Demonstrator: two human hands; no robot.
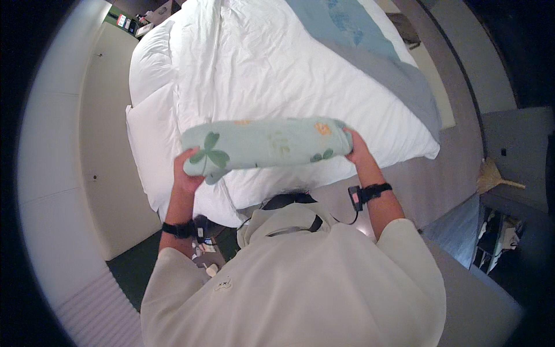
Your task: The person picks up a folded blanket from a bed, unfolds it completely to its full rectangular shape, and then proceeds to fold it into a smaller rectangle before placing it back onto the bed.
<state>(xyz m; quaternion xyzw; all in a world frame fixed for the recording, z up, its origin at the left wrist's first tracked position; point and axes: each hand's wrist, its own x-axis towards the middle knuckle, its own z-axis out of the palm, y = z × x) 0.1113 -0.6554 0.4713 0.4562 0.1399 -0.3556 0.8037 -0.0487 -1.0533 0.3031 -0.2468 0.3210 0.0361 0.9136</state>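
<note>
A pale green cloth bundle [260, 145], folded long and printed with leaves and orange flowers, is held level across my front. My left hand [187, 172] grips its left end, beside a large green clover print. Around the right end my right hand [356, 146] is closed, fingers partly hidden behind the cloth. A small flap hangs below the bundle near my left hand. Beneath and beyond it spreads a white duvet [269, 65] on a bed. Whether the bundle touches the duvet I cannot tell.
White pillows [149, 108] lie along the bed's left side. A blue and grey blanket [373, 65] covers its far right part. Bedside stands [209, 260] hold small items. A straw hand broom [492, 178] is at the right, above a dark open shelf [498, 238].
</note>
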